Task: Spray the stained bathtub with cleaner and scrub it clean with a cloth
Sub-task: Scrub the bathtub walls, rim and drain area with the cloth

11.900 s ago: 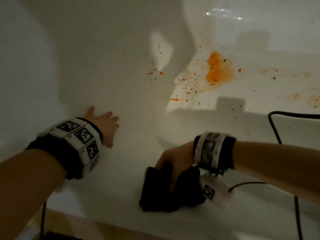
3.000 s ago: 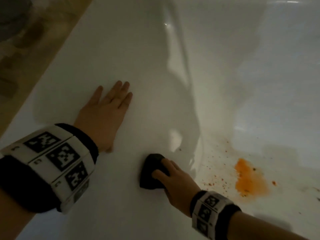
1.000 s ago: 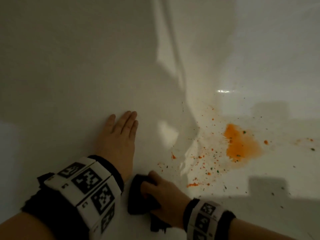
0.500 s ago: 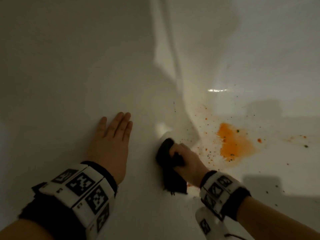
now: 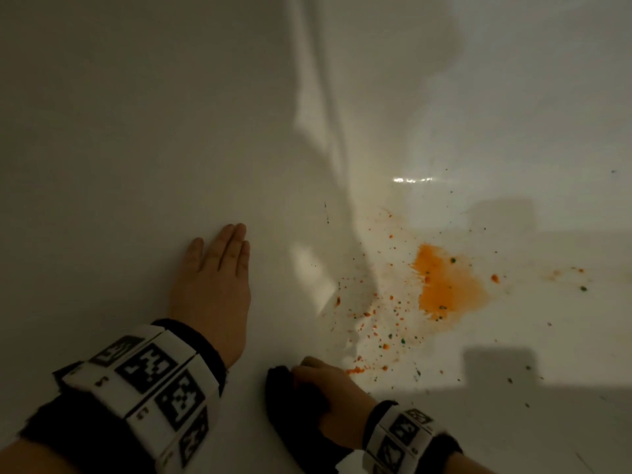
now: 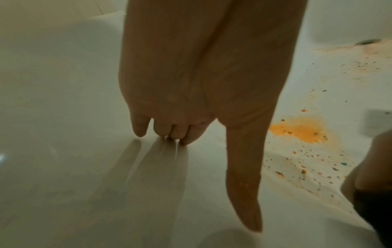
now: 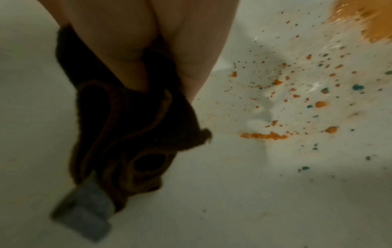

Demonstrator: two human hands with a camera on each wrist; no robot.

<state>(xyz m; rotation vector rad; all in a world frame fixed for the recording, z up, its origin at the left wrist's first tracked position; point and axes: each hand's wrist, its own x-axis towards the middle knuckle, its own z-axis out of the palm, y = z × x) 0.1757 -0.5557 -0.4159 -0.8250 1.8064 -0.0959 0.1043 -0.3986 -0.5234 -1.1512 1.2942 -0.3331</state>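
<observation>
I look down into a white bathtub (image 5: 136, 131). A big orange stain (image 5: 444, 285) lies on its floor, with orange and green specks (image 5: 383, 323) spread towards me. My right hand (image 5: 328, 395) grips a dark bunched cloth (image 5: 294, 405) on the tub's sloping side, just left of the nearest specks. From the right wrist the cloth (image 7: 127, 130) hangs bunched under the fingers, a grey tag (image 7: 84, 213) at its end. My left hand (image 5: 219, 268) lies flat on the tub wall, fingers straight; the left wrist view has its fingertips (image 6: 180, 134) touching the surface.
A drain (image 6: 367, 41) shows at the tub's far end in the left wrist view, with faint stains around it. More small specks (image 5: 581, 289) lie right of the big stain. A rectangular shadow (image 5: 496, 367) falls on the floor at the right.
My right hand has drawn the cloth back down the tub side towards me, from beside the specks to the lower edge of the view. The left hand stays flat on the wall.
</observation>
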